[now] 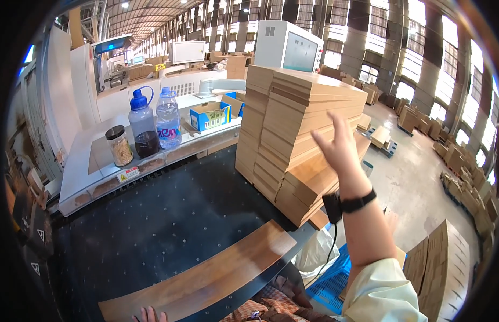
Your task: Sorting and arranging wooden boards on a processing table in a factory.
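Note:
A long wooden board (pixel 206 268) lies on the black, stud-dotted work table (pixel 169 214) along its near edge. At its left end, the fingertips of my left hand (pixel 150 315) rest on the board, spread apart; the rest of that hand falls outside the view. My right hand (pixel 338 145) is raised in front of a tall stack of wooden boards (pixel 281 123), its fingers apart and nothing held. Whether it touches the stack I cannot tell. A black band with a small box and a cable (pixel 333 208) is on my right wrist.
Behind the table, a pale ledge (pixel 99 174) holds a lidded jar (pixel 119 146), a blue-capped jug (pixel 142 123), a clear bottle (pixel 168 118) and a blue-yellow box (pixel 210 116). A blue crate (pixel 330 284) and stacked boards (pixel 440 268) stand at lower right.

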The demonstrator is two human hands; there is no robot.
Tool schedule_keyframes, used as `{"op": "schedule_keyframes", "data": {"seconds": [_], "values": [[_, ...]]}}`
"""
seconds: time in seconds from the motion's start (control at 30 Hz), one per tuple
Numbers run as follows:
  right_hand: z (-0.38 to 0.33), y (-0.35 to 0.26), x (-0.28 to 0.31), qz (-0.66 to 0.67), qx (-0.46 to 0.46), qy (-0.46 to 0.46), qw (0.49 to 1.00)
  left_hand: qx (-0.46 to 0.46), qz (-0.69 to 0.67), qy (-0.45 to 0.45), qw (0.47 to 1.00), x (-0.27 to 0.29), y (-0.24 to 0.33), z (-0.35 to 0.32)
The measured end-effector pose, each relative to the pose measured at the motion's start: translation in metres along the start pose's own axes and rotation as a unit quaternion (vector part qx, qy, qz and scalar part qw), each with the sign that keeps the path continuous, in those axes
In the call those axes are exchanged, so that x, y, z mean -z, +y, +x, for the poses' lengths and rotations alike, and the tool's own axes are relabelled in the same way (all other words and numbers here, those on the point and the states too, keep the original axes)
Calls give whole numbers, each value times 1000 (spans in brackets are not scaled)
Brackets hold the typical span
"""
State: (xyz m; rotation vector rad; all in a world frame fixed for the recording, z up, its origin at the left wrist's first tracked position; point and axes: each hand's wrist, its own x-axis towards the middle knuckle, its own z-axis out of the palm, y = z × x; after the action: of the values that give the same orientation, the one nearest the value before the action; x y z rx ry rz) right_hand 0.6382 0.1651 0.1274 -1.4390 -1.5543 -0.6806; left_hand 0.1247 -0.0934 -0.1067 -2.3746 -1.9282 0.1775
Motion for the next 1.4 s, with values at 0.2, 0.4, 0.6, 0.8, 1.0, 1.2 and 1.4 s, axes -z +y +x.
{"op": "schedule_keyframes", "data": {"seconds": [0.2, 0.4, 0.6, 0.8, 1.0, 1.2, 1.4], "values": [[89, 2, -20, -50, -44, 30, 997, -19, -33, 21, 999, -1, -3, 3], [97, -17, -13, -54, -104, -83, 990, -11, -53, -8, 999, -6, -8, 0], [104, -20, -16, -281, 130, -80, 947, -11, -44, -11, 999, -3, -7, 0], [115, -15, -13, -265, 207, 56, 940, -24, -22, 12, 999, -11, -8, 2], [148, -114, 17, -298, 166, -79, 937, -2, -112, 38, 993, -6, -9, -5], [104, -46, -18, -275, 7, -144, 951, -21, -39, 57, 997, -16, -11, 1], [100, -25, -18, -268, 125, -76, 952, -10, -4, 28, 1000, -10, -8, -4]]}}
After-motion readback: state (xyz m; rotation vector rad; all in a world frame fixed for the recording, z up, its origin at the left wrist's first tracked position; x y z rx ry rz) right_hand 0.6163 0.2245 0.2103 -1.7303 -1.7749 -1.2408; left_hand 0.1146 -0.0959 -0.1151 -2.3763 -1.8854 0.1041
